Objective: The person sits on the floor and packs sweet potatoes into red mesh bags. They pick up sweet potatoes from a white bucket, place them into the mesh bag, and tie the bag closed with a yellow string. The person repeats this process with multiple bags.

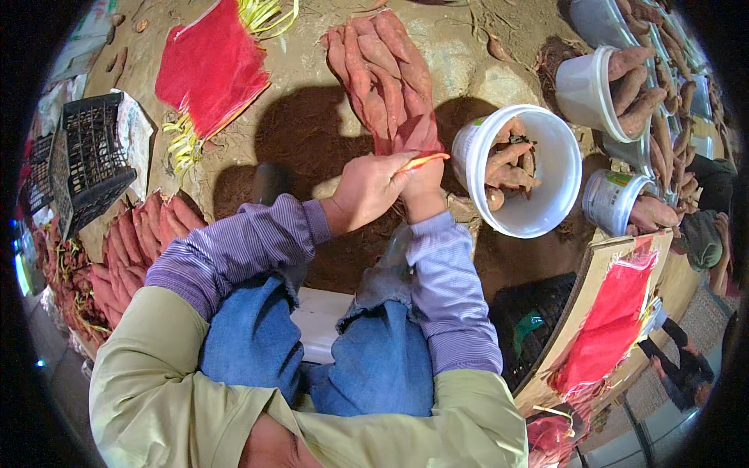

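A red mesh bag (380, 76) packed with long sweet potatoes lies on the dirt floor in front of me, its mouth towards me. Both hands meet at that gathered mouth. My left hand (371, 184) is closed on the edge, thumb on top, by an orange-yellow hem. Just to its right, my right hand (426, 184) grips the same mouth; the bag cloth and my left hand hide most of its fingers. Beside it on the right stands a white plastic bucket (553, 199) with several sweet potatoes (509, 164) inside.
Flat red mesh bags (213, 64) with yellow ties lie at upper left. A black plastic crate (93, 158) and filled bags (140, 240) are on the left. More buckets (585, 88) of sweet potatoes line the right, near a cardboard sheet (591, 292). Other people are at far right.
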Tool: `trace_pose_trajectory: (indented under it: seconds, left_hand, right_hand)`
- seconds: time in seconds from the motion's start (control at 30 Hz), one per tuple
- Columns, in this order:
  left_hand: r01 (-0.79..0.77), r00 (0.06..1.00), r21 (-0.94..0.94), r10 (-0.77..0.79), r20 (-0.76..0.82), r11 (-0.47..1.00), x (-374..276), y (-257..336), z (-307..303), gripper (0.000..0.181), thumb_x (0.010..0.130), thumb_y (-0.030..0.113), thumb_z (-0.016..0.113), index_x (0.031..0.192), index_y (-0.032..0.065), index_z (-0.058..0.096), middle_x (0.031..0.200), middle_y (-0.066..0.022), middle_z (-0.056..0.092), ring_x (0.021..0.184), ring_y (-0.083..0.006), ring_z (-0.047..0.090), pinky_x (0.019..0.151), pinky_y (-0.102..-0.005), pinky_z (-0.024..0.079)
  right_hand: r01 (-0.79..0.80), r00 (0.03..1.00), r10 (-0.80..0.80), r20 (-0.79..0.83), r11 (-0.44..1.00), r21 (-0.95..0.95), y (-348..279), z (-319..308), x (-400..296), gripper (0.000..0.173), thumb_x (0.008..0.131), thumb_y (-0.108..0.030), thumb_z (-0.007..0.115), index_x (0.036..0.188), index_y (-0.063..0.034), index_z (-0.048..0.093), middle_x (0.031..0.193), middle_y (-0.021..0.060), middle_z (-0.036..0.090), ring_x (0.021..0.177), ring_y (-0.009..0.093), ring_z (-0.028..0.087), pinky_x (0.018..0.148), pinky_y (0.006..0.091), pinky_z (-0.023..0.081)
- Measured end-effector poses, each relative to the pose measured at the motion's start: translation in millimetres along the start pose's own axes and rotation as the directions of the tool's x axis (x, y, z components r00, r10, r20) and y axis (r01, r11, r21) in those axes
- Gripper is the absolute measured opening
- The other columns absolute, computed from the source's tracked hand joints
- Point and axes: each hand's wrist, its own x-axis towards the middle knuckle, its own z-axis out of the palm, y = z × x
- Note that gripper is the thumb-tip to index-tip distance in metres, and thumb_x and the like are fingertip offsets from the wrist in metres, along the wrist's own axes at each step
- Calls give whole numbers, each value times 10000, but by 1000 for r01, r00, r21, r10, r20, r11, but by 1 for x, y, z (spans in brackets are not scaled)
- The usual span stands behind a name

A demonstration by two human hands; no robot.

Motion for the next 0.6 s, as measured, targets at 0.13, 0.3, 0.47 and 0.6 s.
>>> trace_pose_trajectory:
  seconds: [0.13, 0.3, 0.47, 0.6]
  left_hand:
    - [116, 993, -118, -116, 9, 986, 2, 2, -12, 275, 931, 79, 515, 1186, 3, 585, 1026, -189, 658, 970, -204, 660, 790, -296, 505]
    - [85, 996, -33, -86, -26, 996, -3, 4, -14, 258, 918, 73, 534, 1157, -5, 594, 903, -221, 645, 814, -237, 674, 704, -321, 507]
    - [32, 996, -97, -40, -83, 995, 2, 13, -1, 268, 887, 165, 579, 1121, 43, 622, 845, -209, 640, 758, -352, 639, 654, -395, 498]
    - [75, 994, -43, -79, -81, 996, -6, 5, -5, 293, 889, 172, 577, 1158, 61, 615, 879, -208, 646, 780, -357, 641, 658, -407, 504]
  right_hand:
    - [226, 971, -213, -105, 965, 135, -25, -82, -43, 207, 733, -16, 618, 938, 13, 632, 753, 174, 608, 675, 314, 621, 601, 390, 502]
    - [23, 984, -42, -174, 993, -112, 19, -158, -4, 227, 866, -85, 567, 1079, -17, 611, 851, 223, 619, 776, 409, 595, 688, 446, 474]
    - [-207, 839, 233, 492, 972, -106, 88, -139, 21, 453, 961, -402, 434, 1102, -28, 644, 951, 277, 646, 928, 440, 612, 850, 447, 471]
    - [-388, 921, 337, 197, 846, 367, 39, -168, -3, 395, 963, -219, 496, 1306, -25, 471, 892, 136, 638, 747, 225, 601, 699, 343, 479]
